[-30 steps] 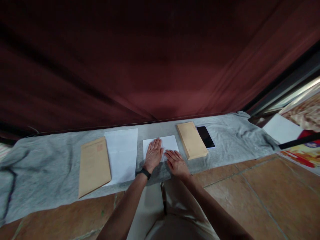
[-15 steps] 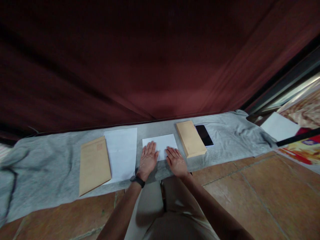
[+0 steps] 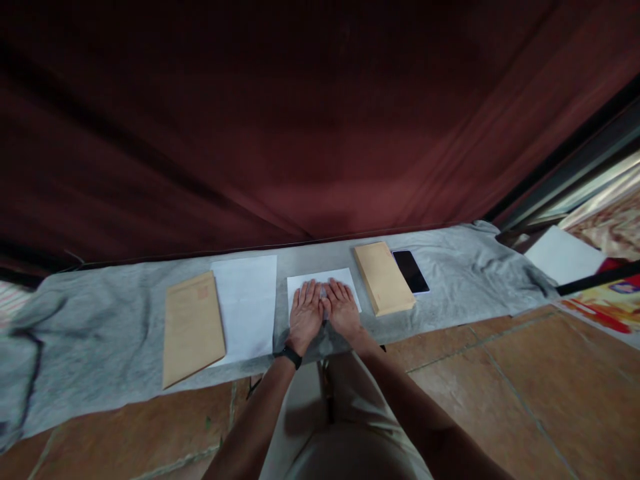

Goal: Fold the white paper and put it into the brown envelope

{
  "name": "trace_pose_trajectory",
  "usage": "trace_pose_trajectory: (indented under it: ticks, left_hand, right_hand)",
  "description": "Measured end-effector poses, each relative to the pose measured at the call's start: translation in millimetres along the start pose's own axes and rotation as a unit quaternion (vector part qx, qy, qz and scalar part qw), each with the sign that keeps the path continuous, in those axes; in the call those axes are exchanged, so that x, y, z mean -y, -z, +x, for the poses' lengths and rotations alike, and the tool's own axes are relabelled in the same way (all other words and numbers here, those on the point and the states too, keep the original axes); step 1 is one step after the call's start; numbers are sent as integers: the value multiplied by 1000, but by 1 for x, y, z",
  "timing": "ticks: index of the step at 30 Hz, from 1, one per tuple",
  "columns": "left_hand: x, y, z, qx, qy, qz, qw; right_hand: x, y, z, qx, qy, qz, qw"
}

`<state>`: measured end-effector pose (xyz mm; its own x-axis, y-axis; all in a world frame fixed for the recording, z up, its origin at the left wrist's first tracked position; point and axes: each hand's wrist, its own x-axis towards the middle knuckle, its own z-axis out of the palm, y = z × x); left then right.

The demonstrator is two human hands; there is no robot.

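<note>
My left hand [image 3: 306, 313] and my right hand [image 3: 343, 308] lie flat side by side, fingers stretched out, pressing on a small folded white sheet of paper [image 3: 323, 281] on a grey cloth [image 3: 100, 327]. A black band is on my left wrist. To the left lie a larger white sheet [image 3: 244, 307] and a brown envelope [image 3: 192, 328]. To the right sits a stack of brown envelopes [image 3: 383, 277] with a black phone [image 3: 411, 271] beside it.
The grey cloth covers a low ledge in front of a dark red curtain [image 3: 300, 120]. Brown floor tiles [image 3: 500, 393] run below. At the far right are a white sheet [image 3: 563, 255] and colourful printed material [image 3: 610, 303].
Both hands have moved forward onto the folded sheet and closed together; half a second ago they were apart at its near edge.
</note>
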<state>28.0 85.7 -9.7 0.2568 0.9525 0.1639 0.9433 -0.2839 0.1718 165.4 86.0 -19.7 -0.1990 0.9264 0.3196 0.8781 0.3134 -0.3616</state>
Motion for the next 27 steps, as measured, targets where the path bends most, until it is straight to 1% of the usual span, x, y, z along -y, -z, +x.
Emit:
trace_pose_trajectory:
  ticks: [3, 6, 10, 12, 15, 19, 21, 24, 27]
  left_hand:
    - [11, 1, -4, -14, 23, -1, 1000]
    - [21, 1, -8, -35, 42, -3, 998]
    - [28, 1, -10, -51, 61, -4, 997]
    - [27, 2, -9, -53, 77, 2, 996]
    - [17, 5, -5, -52, 96, 14, 994]
    - [-2, 5, -1, -29, 54, 13, 998]
    - [-8, 4, -1, -16, 41, 12, 999]
    - [-6, 3, -4, -11, 40, 14, 999]
    - [6, 4, -11, -19, 44, 16, 999]
  right_hand:
    - [-9, 1, -7, -4, 3, -13, 1000]
    - [-15, 3, -13, -6, -18, -33, 999]
    - [-21, 3, -21, -27, -30, -55, 998]
    - [-23, 1, -25, -41, -31, -64, 997]
    - [-26, -1, -31, -53, -32, -75, 995]
    - [-26, 0, -34, -48, -37, -92, 994]
    - [-25, 0, -34, -45, -38, -97, 994]
    - [-24, 2, -33, -45, -39, -100, 993]
    - [-23, 2, -33, -52, -37, -103, 993]
